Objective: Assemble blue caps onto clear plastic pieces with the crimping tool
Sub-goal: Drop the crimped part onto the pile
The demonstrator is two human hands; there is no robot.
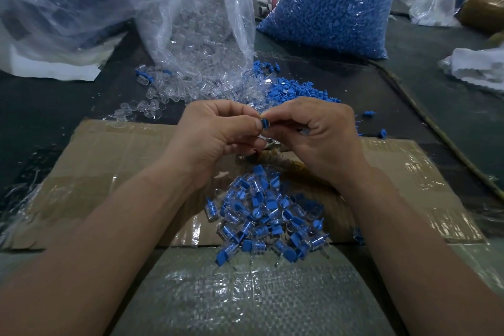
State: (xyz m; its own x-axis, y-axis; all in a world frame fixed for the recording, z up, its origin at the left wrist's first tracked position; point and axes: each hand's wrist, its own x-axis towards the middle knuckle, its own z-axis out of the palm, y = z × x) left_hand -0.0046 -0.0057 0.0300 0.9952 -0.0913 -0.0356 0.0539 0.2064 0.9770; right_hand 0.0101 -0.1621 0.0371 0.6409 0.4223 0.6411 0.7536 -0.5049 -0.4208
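My left hand (pixel 218 131) and my right hand (pixel 313 133) meet above the cardboard sheet (pixel 114 161), and both pinch one blue cap (pixel 264 124) between fingertips. A clear plastic piece shows faintly just under the cap, mostly hidden by my fingers. Part of a metal tool (pixel 270 143) with a wrapped handle peeks out below my hands. A heap of assembled blue-and-clear pieces (pixel 270 215) lies on the cardboard near me. Loose blue caps (pixel 294 90) and loose clear pieces (pixel 163 90) lie beyond my hands.
An open bag of clear pieces (pixel 201 24) stands at the back centre, a full bag of blue caps (pixel 335 3) at the back right. More plastic bags (pixel 54 3) lie far left and far right. A woven sack (pixel 245 294) covers the near edge.
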